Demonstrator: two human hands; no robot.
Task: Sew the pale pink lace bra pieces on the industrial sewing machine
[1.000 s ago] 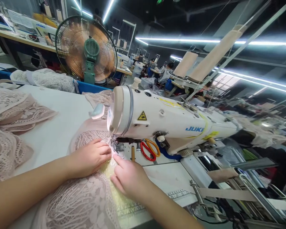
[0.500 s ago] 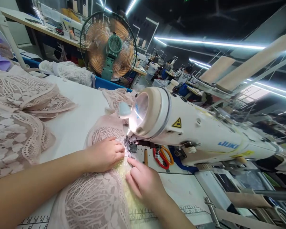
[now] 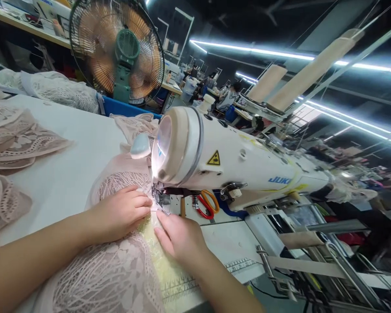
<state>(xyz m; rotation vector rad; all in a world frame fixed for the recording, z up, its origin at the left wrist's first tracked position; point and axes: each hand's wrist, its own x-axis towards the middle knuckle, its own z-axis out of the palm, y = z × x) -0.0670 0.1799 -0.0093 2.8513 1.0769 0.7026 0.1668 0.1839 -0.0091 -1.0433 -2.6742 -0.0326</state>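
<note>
Presently, the pale pink lace spreads from the lower left of the frame up to the centre, where its upper part lies beside the presser foot of a white sewing machine; the left hand rests palm down on it just left of that foot, its fingers close together and slightly bent, the tips near the metal; whether they grip a fold or only press it flat, I cannot tell.

The right hand, at the lower centre, is partly curled, with the index finger reaching toward the foot and the thumb a little apart below it; both lie at the edge of a pale yellow piece beside the lace; whether they pinch it I cannot tell, and a thin shiny item by the index fingertip is too small to name.

Right of the foot, a red loop handle and an orange loop handle lie close together, partly behind the machine's parts; ruler markings run across the white worktop at the lower centre, under the right forearm; more pink lace pieces lie along the left edge, and a white lace bundle lies at the upper left, near a large fan; two beige thread cones stand slanted at the upper right.
</note>
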